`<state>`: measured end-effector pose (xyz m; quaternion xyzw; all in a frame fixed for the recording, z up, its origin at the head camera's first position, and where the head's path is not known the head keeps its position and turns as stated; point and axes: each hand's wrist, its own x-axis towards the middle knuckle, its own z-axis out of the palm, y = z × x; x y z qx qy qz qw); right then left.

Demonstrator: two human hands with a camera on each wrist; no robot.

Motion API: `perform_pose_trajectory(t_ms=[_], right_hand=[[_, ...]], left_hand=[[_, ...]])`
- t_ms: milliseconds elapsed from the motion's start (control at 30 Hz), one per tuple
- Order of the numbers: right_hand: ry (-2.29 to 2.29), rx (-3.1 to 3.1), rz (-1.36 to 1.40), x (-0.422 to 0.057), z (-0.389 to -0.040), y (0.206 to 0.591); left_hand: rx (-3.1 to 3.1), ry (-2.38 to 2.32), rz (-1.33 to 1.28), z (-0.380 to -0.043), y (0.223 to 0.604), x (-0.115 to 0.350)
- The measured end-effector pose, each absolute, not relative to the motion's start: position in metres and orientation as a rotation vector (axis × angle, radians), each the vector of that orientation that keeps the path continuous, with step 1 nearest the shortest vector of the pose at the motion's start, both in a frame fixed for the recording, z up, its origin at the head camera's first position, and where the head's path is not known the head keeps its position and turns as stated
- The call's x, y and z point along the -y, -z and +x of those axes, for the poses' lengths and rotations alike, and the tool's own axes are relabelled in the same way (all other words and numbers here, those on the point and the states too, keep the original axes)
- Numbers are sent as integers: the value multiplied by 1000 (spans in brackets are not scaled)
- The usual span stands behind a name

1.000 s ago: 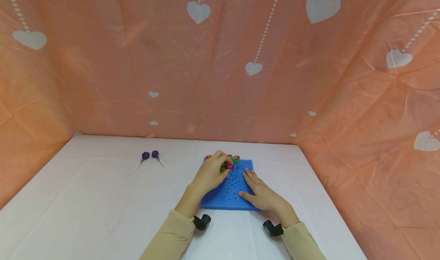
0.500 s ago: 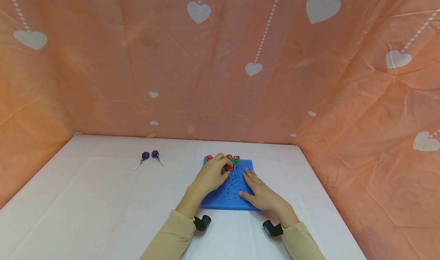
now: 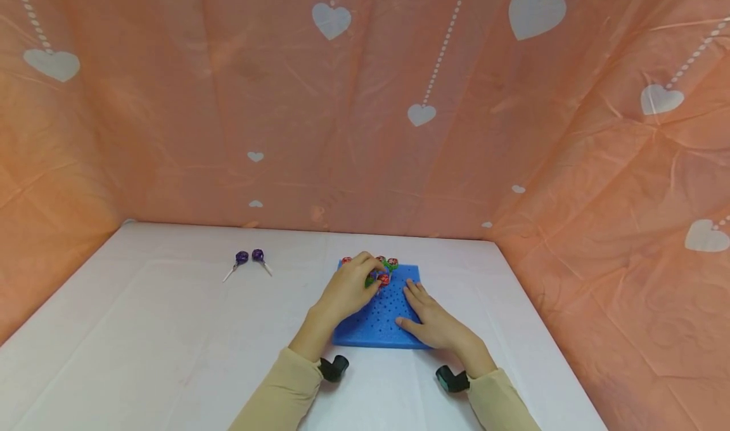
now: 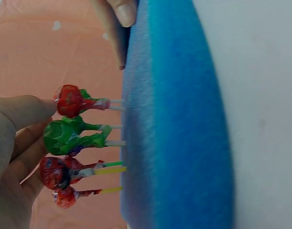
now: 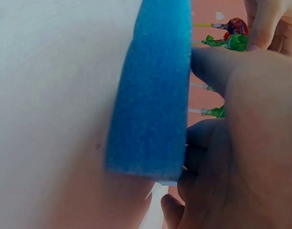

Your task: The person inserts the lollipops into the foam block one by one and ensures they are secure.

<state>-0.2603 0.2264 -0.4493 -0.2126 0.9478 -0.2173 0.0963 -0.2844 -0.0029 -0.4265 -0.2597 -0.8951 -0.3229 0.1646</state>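
A blue foam board (image 3: 371, 336) full of small holes lies on the white table. Several wrapped lollipops stand in it by their sticks, among them green ones (image 4: 60, 137) and red ones (image 4: 55, 172). My left hand (image 3: 350, 288) is curled over the board's far left part and holds a red lollipop (image 4: 69, 100) by its head. The thumb touches that head in the left wrist view; some fingers are hidden behind the candies. With fingers spread, my right hand (image 3: 430, 317) rests on the board's right side.
Two purple lollipops (image 3: 242, 258) lie on the white table (image 3: 171, 329) at the back left, sticks toward me. An orange cloth with white hearts (image 3: 365, 165) walls the table's back and sides. Each wrist wears a black camera (image 3: 333, 368).
The red lollipop at my left fingertips has moved down and slightly right. The left hand shifts only a little there. My right hand stays in place on the board.
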Motion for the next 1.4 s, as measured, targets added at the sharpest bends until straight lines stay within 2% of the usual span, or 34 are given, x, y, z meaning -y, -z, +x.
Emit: perform_pose_trajectory(t_ms=[433,1400], right_hand=[[640,-2809,-606,-224,-261,450],[675,-2793,-586,-228,-261,455]], left_hand=[[2456,999,-617,-291,414,35],[2516,908,-371,-312,421,173]])
